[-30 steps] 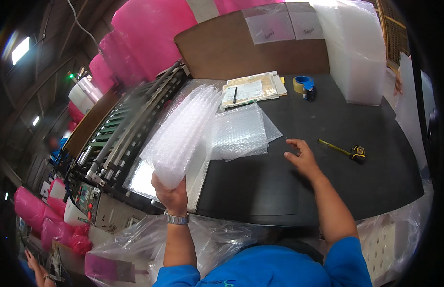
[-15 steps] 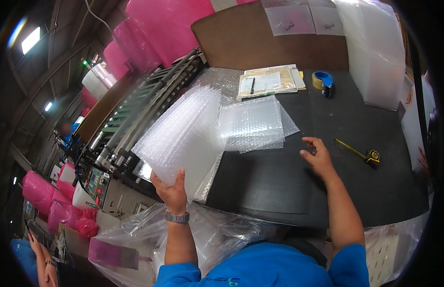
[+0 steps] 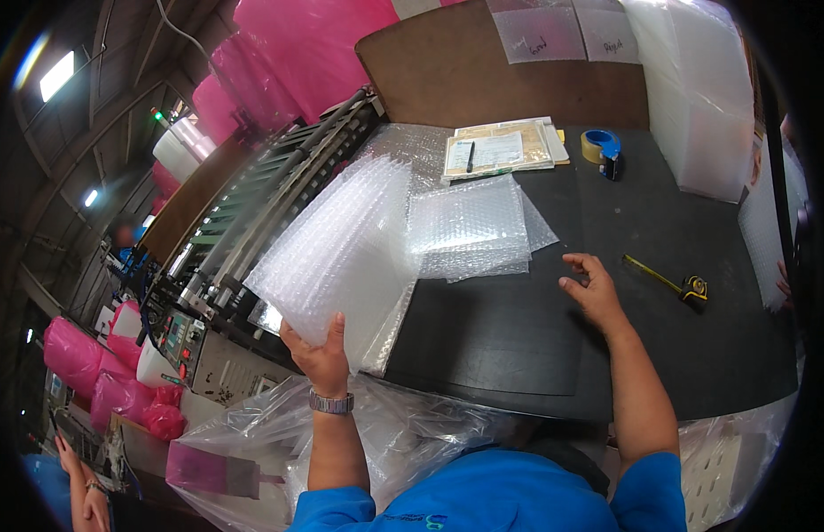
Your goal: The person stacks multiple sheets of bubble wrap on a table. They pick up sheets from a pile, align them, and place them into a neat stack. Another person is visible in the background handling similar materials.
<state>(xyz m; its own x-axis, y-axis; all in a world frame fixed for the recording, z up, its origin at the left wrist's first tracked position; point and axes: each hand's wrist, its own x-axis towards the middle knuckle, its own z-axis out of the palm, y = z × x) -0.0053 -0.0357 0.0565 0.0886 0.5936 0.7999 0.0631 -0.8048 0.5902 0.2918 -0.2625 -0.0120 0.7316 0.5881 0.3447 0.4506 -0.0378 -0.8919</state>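
My left hand (image 3: 321,356), with a metal watch at its wrist, grips the near edge of a thick stack of clear bubble wrap sheets (image 3: 345,239). Its thumb lies on top, and the stack tilts up with its far end fanned out. Just right of that stack, a few smaller bubble wrap sheets (image 3: 470,229) lie overlapping on the black tabletop (image 3: 496,341). Above the table's right half hovers my right hand (image 3: 592,288), fingers apart and holding nothing. Beyond it to the right lies a yellow and black tape measure (image 3: 693,289), its blade pulled partly out.
A roller machine (image 3: 270,195) borders the table's left side. Papers with a pen (image 3: 496,152) and a blue tape dispenser (image 3: 601,152) sit at the back, before a brown board (image 3: 510,80). White wrap (image 3: 691,106) stands back right. Co-worker's arms (image 3: 79,488) show lower left; another person's fingers are far right.
Both my hands stay nearly where they were, the left one still on the stack. At the far right edge, the other person's hand and the sheet there have shifted slightly.
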